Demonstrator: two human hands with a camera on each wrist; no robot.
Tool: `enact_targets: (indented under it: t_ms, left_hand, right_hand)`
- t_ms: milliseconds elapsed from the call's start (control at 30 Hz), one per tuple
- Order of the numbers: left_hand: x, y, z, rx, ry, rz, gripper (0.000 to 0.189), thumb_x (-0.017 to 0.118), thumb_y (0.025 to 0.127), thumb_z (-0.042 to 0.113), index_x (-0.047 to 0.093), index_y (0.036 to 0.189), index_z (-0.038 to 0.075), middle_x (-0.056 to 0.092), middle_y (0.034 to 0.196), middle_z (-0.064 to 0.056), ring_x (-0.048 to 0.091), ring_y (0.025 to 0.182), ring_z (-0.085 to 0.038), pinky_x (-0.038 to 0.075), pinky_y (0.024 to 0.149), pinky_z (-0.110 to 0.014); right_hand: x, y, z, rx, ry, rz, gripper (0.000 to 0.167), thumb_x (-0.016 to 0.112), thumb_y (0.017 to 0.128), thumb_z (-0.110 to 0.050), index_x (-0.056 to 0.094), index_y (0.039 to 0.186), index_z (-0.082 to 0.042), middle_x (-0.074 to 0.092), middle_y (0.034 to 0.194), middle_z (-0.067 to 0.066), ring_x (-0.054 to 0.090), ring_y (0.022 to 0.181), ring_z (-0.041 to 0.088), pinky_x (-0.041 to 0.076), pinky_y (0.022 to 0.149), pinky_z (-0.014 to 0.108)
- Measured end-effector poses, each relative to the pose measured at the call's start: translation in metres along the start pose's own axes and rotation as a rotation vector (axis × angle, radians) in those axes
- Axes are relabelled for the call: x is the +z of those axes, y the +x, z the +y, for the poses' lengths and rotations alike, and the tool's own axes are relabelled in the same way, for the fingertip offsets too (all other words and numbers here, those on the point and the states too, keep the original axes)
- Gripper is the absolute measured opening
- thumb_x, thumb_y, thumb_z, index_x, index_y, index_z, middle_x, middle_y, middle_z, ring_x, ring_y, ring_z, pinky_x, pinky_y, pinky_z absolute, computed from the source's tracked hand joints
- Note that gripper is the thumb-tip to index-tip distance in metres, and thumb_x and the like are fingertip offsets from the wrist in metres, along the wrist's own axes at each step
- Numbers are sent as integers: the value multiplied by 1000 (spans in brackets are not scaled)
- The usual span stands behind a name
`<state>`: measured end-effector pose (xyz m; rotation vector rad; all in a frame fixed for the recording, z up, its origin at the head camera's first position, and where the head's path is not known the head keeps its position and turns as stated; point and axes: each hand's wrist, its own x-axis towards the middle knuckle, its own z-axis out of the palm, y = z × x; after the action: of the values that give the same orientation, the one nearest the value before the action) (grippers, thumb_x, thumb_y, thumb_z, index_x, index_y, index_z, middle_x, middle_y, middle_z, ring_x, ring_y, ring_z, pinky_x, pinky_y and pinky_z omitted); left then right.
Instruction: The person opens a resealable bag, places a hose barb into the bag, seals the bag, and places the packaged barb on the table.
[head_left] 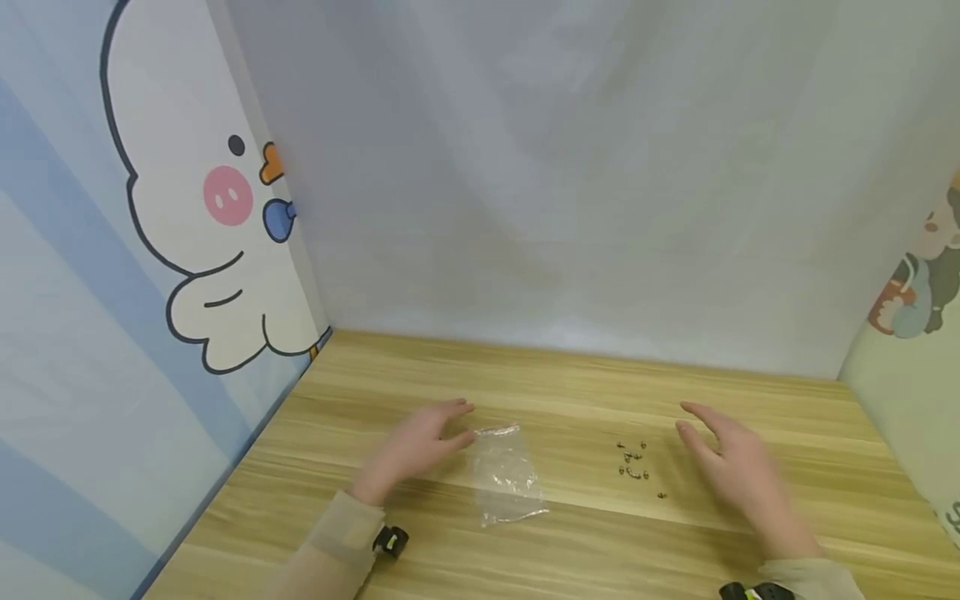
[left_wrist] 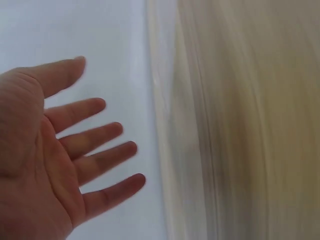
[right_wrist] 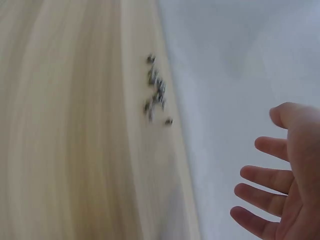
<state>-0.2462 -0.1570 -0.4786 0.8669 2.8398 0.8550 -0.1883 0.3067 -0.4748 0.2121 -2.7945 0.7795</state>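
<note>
Metal pieces (head_left: 628,457), loose beside seemingly empty plastic bag (head_left: 506,479), not yet gripped; left hand (head_left: 412,446), right hand (head_left: 738,462) unoccupied, apart.

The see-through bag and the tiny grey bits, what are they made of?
The bag looks like thin, glossy plastic: the tabletop shows through it, and its wrinkles catch bright glints. The tiny bits seem to be shiny metal, since they're silvery grey with bright spots, but I can't tell which metal.

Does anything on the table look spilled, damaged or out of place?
Only one small metal piece looks stray: it lies apart, to the near right of the loose group of similar pieces. They are too small to check for damage.
</note>
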Motion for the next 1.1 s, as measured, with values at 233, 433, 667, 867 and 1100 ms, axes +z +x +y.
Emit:
enact_targets:
  t_ms: [233,433,667,867,1100]
  left_hand:
    - [22,8,36,-46,-20,-39,51,77,99,29,66,140,2,71,133,-16,69,115,-32,54,104,-52]
    - [34,9,47,-77,70,-50,45,84,91,29,74,128,6,73,128,-12,69,111,-28,57,98,-50]
    - [41,9,47,-61,137,-69,52,90,83,28,74,128,7,72,130,-11,67,117,-30,57,100,-51]
    - [44,5,48,-45,163,-96,57,93,79,28,74,130,8,67,136,-13,64,122,-31,55,103,-51]
    - [46,4,51,-13,179,-131,56,93,78,21,74,130,11,63,143,-12,61,129,-31,51,110,-48]
  right_hand:
    - [23,9,-30,-14,152,-22,54,51,113,-44,59,152,-8,58,150,26,56,132,53,48,105,69]
    - [38,17,-47,-38,217,-61,47,57,112,-39,64,148,-9,65,144,21,64,126,43,55,101,60]
    - [56,22,-62,-87,227,-99,35,64,108,-20,70,140,-7,72,134,18,72,112,35,60,93,54]
    - [67,19,-71,-100,237,-162,32,66,107,-19,72,136,-7,76,124,15,75,102,29,60,91,52]
    - [77,14,-80,-75,261,-204,30,68,106,-22,75,133,-11,79,113,6,74,98,21,60,90,49]
